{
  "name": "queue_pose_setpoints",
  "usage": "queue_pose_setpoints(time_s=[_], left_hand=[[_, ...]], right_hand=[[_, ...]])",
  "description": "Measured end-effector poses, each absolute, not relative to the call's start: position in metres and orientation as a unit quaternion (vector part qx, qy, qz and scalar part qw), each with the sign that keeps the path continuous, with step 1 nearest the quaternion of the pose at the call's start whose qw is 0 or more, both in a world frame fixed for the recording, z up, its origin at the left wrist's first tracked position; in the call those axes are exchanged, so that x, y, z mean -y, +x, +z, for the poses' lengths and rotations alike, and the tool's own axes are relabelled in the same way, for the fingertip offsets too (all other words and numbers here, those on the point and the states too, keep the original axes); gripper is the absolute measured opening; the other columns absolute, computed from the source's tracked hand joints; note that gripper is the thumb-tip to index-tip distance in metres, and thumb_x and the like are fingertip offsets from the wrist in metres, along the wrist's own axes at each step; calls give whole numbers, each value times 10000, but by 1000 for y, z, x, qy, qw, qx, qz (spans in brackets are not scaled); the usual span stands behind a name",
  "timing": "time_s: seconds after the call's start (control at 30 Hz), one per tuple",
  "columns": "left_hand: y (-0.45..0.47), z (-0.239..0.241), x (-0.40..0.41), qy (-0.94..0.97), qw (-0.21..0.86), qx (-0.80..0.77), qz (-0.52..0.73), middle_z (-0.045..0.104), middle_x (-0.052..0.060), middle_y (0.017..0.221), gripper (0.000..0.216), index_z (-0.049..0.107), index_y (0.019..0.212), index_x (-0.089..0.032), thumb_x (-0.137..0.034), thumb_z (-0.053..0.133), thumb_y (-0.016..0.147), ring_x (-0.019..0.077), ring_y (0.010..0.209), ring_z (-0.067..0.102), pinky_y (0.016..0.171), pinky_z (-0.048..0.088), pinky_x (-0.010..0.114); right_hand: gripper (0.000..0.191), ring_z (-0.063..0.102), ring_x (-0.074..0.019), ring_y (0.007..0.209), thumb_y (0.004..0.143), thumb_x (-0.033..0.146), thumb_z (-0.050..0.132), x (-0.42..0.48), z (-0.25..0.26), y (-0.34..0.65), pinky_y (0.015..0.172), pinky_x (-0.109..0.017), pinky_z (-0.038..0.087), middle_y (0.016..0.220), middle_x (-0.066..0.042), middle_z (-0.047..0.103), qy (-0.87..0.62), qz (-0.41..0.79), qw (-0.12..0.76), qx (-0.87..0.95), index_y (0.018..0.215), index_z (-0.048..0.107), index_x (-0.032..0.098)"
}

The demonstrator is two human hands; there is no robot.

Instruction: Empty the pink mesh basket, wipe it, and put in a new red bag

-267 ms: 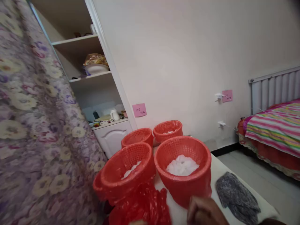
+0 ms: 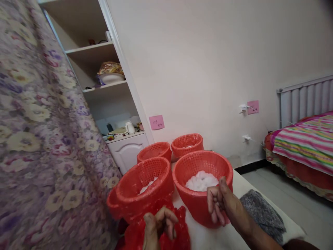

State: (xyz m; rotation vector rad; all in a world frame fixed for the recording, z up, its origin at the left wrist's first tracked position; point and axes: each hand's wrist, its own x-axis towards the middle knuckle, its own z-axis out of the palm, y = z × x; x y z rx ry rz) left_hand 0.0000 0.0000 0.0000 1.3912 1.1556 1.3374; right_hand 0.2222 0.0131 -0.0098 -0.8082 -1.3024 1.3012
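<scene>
At the bottom of the frame our left hand (image 2: 158, 225) sits over a crumpled red bag (image 2: 179, 225), fingers curled inward; the grip looks pinched together, but we cannot tell whether it actually holds the plastic. Our right hand (image 2: 221, 205) is raised at lower center-right, fingers loosely bent and empty, just in front of the near right basket (image 2: 200, 201), whose wall it overlaps. That basket holds a heap of white pieces (image 2: 201, 181). Just left of it, touching or nearly so, a second red basket (image 2: 140, 194) tilts toward us and also shows white inside. Behind these, in the middle of the frame, stand two smaller-looking red baskets: one on the left (image 2: 154, 151), one on the right (image 2: 186, 144). All rest on a white table (image 2: 229, 236). A grey cloth (image 2: 265, 215) lies at lower right on it. A floral curtain (image 2: 39, 139) fills the left side, shelves (image 2: 104, 86) the upper left, and a striped bed (image 2: 304, 142) the right edge.
</scene>
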Motion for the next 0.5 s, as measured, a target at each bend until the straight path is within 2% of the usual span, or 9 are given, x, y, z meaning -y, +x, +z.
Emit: queue_pose_setpoints(time_s=[0.2, 0.5], left_hand=[[-4, -9, -23, 544, 456, -501, 495, 440, -3, 398, 845, 592, 570, -196, -866, 119, 775, 138, 451, 421, 543, 329, 267], [-14, -15, -29, 523, 469, -520, 486, 399, -23, 363, 876, 578, 575, -185, -908, 107, 722, 112, 393, 380, 520, 262, 246]], right_hand=[[866, 365, -65, 296, 817, 861, 65, -32, -18, 209, 364, -185, 223, 384, -19, 528, -404, 542, 499, 542, 535, 516, 176], [852, 336, -64, 268, 791, 885, 86, -39, -29, 202, 343, -188, 196, 334, -10, 488, -423, 531, 512, 527, 498, 486, 192]])
